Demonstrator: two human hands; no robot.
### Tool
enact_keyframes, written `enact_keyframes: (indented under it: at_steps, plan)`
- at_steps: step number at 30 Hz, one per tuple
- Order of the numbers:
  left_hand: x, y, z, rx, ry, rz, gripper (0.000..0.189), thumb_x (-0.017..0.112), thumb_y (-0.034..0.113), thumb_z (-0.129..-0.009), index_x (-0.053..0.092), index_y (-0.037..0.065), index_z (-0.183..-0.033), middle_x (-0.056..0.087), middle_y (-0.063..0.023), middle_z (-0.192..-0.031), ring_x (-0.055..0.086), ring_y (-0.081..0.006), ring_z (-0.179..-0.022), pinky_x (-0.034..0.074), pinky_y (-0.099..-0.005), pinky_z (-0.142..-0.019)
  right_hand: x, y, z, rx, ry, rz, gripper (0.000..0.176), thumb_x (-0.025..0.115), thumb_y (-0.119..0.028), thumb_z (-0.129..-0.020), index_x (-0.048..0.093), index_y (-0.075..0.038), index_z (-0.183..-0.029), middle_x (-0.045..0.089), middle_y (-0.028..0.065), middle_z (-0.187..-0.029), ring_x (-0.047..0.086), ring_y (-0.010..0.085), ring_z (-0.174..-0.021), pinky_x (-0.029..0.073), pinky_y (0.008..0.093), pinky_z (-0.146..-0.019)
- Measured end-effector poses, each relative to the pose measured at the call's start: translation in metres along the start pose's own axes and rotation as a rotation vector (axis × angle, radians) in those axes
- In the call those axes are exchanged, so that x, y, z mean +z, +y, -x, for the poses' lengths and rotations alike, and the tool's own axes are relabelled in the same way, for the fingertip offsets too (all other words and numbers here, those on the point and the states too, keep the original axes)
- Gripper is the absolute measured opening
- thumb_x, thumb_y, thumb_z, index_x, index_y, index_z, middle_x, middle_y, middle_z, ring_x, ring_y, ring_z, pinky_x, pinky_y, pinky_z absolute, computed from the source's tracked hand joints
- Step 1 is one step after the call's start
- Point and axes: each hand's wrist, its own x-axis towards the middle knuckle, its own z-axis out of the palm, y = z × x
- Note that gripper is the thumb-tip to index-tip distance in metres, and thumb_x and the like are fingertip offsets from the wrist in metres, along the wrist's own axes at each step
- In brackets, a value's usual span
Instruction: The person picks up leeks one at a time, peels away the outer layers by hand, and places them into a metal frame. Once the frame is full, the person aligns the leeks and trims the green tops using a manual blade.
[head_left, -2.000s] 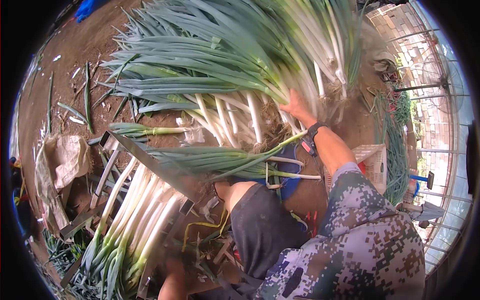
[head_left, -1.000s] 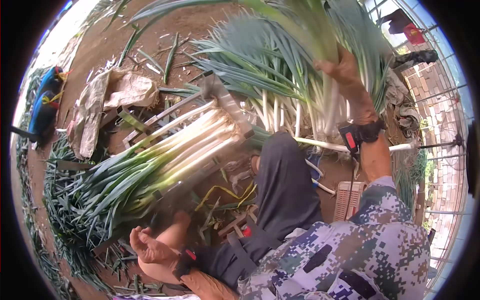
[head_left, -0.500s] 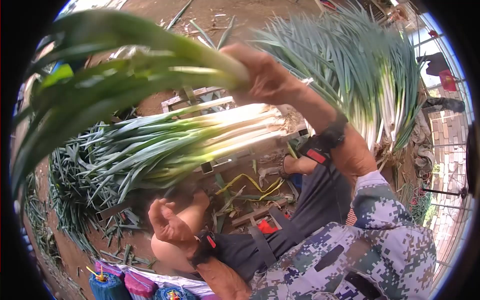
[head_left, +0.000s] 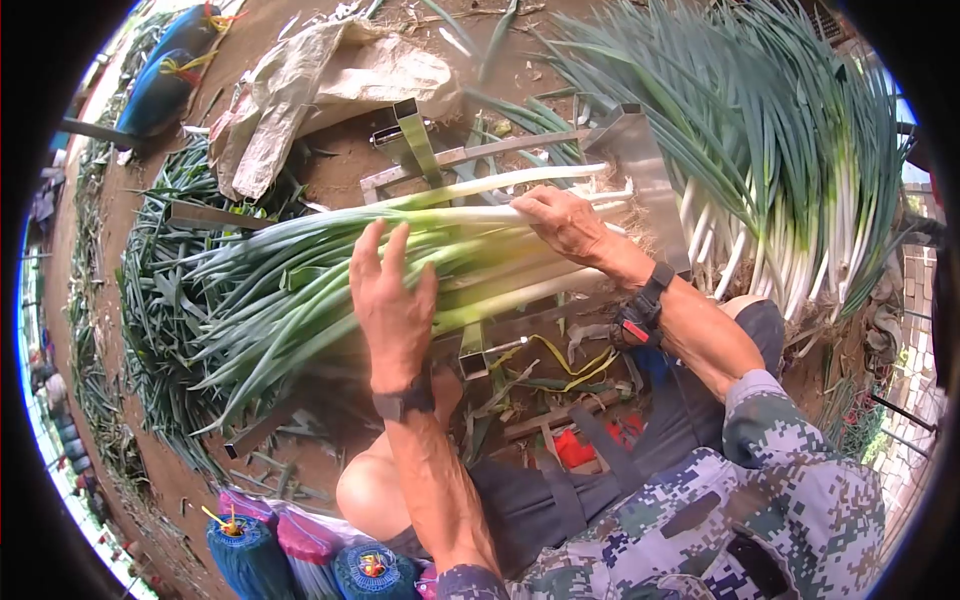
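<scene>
— Where to look first?
— At the loose sheaf of long green-and-white leeks, lying along the low grey metal frame, white root ends to the right, green leaves trailing left.
— And the hands?
— Bare left hand: fingers spread, gripping nothing, over the green part on the near side. Hard to tell touching from hovering. Bare right hand: fingers curled down over the white stalks towards the right; grasping or merely resting, impossible to tell.
— Best way of settling stalks like these?
— Light pressure, probably, with flat fingers on the leaves, to avoid creasing. At the white end, better to nudge stalks parallel, roots level along the flat grey metal plate.
— Any trouble spot?
— Far side: a single pale stalk, a little apart from the others. Perhaps worth drawing inwards, gently, without bending.
— Anything beyond the plate?
— To the right, a big heap of similar leeks, white ends near, leaves far.
</scene>
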Motion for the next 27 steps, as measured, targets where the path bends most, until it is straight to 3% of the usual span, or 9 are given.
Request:
enact_keyframes:
  at_steps: [2, 3, 6, 7, 15, 18, 22, 23, 27]
  plan:
    - [0.007, -0.002, -0.020, 0.061, -0.100, -0.143, 0.064, 0.079, 0.016, -0.074, 0.056, 0.011, -0.134, 0.051, -0.0167, -0.140, 0.049, -0.0337, -0.128, 0.034, -0.0448, -0.113, -0.011, -0.018, -0.005, -0.076, 0.092, 0.005, 0.029, 0.061, -0.005, -0.085, 0.063, -0.010, -0.113, 0.067, 0.0089, -0.101, 0.066, 0.0285, -0.092, 0.055, 0.0385, -0.077]
    - [0.012, -0.006, -0.026, 0.132, -0.090, -0.239, 0.065, 0.081, 0.022, -0.071, 0.058, 0.012, -0.131, 0.058, -0.0134, -0.132, 0.053, -0.0314, -0.122, 0.032, -0.0429, -0.114, -0.015, -0.030, -0.001, -0.109, 0.103, 0.033, 0.028, 0.059, -0.005, -0.086, 0.064, -0.010, -0.113, 0.068, 0.0098, -0.103, 0.067, 0.0277, -0.094, 0.056, 0.0376, -0.079]
    - [0.017, -0.010, -0.025, 0.091, -0.356, -0.258, 0.059, 0.081, 0.024, -0.070, 0.061, 0.011, -0.124, 0.063, -0.0092, -0.119, 0.057, -0.0297, -0.114, 0.036, -0.0422, -0.108, -0.014, -0.041, 0.014, -0.161, 0.137, -0.035, 0.035, 0.065, -0.001, -0.080, 0.061, -0.008, -0.114, 0.067, 0.0086, -0.099, 0.066, 0.0291, -0.088, 0.054, 0.0400, -0.077]
    - [0.016, -0.011, -0.019, 0.073, -0.408, -0.214, 0.051, 0.081, 0.022, -0.069, 0.063, 0.010, -0.115, 0.065, -0.0066, -0.109, 0.058, -0.0287, -0.108, 0.040, -0.0422, -0.101, -0.010, -0.034, 0.019, -0.150, 0.118, -0.013, 0.033, 0.063, -0.003, -0.082, 0.061, -0.009, -0.114, 0.067, 0.0082, -0.097, 0.066, 0.0286, -0.087, 0.055, 0.0395, -0.076]
    - [-0.021, -0.011, 0.020, 0.097, -0.360, -0.231, 0.044, 0.083, 0.020, -0.065, 0.066, 0.010, -0.105, 0.063, -0.0074, -0.103, 0.058, -0.0301, -0.102, 0.042, -0.0423, -0.095, -0.022, 0.014, 0.051, -0.020, -0.023, 0.047, 0.025, 0.062, -0.009, -0.082, 0.063, -0.016, -0.106, 0.065, 0.0044, -0.093, 0.064, 0.0279, -0.085, 0.053, 0.0376, -0.074]
    - [-0.013, -0.009, 0.038, 0.064, -0.393, -0.236, 0.042, 0.086, 0.024, -0.060, 0.066, 0.012, -0.094, 0.060, -0.0049, -0.093, 0.057, -0.0290, -0.094, 0.042, -0.0427, -0.088, -0.023, 0.019, 0.060, 0.101, -0.150, -0.032, 0.023, 0.067, -0.011, -0.077, 0.066, -0.015, -0.099, 0.065, 0.0047, -0.092, 0.064, 0.0284, -0.086, 0.053, 0.0380, -0.075]
    - [0.029, -0.031, 0.075, 0.125, -0.378, -0.301, 0.043, 0.086, 0.027, -0.054, 0.067, 0.017, -0.091, 0.060, -0.0001, -0.090, 0.056, -0.0250, -0.089, 0.042, -0.0399, -0.081, -0.037, 0.013, 0.065, 0.163, -0.484, -0.096, 0.018, 0.071, -0.020, -0.085, 0.069, -0.013, -0.101, 0.066, 0.0098, -0.089, 0.065, 0.0309, -0.084, 0.053, 0.0409, -0.076]
    - [0.036, -0.036, 0.080, 0.128, -0.318, -0.303, 0.044, 0.086, 0.027, -0.053, 0.067, 0.018, -0.091, 0.060, 0.0001, -0.090, 0.056, -0.0249, -0.088, 0.042, -0.0396, -0.081, -0.039, 0.009, 0.057, 0.333, -0.373, -0.352, 0.023, 0.070, -0.028, -0.089, 0.069, -0.009, -0.104, 0.066, 0.0119, -0.095, 0.064, 0.0317, -0.090, 0.053, 0.0425, -0.081]
    - [0.031, -0.028, 0.075, 0.116, -0.292, -0.290, 0.047, 0.086, 0.027, -0.050, 0.067, 0.019, -0.092, 0.061, 0.0009, -0.091, 0.056, -0.0243, -0.088, 0.042, -0.0393, -0.080, -0.034, -0.004, 0.012, 0.312, -0.134, -0.150, 0.034, 0.073, -0.027, -0.086, 0.066, -0.005, -0.112, 0.066, 0.0130, -0.110, 0.062, 0.0318, -0.105, 0.050, 0.0397, -0.090]
